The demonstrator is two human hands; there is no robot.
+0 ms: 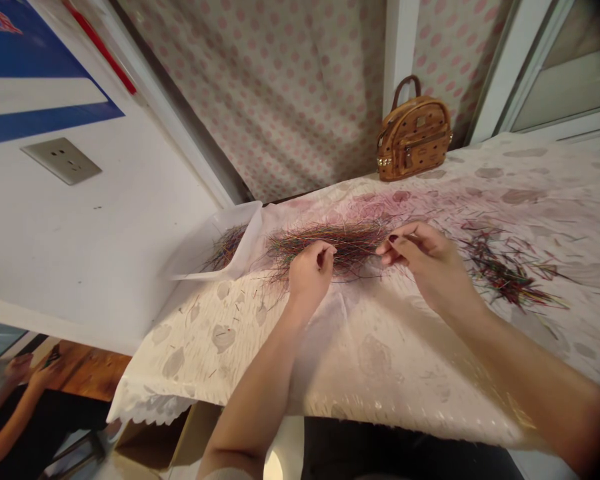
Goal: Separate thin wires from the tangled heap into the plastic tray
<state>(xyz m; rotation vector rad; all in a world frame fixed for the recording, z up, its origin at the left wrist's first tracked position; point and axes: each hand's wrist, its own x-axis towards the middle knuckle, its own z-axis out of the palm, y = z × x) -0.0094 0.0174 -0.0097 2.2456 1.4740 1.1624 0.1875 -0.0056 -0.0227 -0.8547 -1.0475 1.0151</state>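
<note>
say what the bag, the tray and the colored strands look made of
The bag looks like tan leather or coated canvas, glossy, with metal-looking studs. The tray seems matte translucent plastic, since light passes through it. The strands look like thin plastic-coated wire, shiny and multicoloured.

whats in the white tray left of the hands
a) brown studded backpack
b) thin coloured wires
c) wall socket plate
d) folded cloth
b: a loose tangle of thin coloured wires lies in the translucent white plastic tray.
</note>
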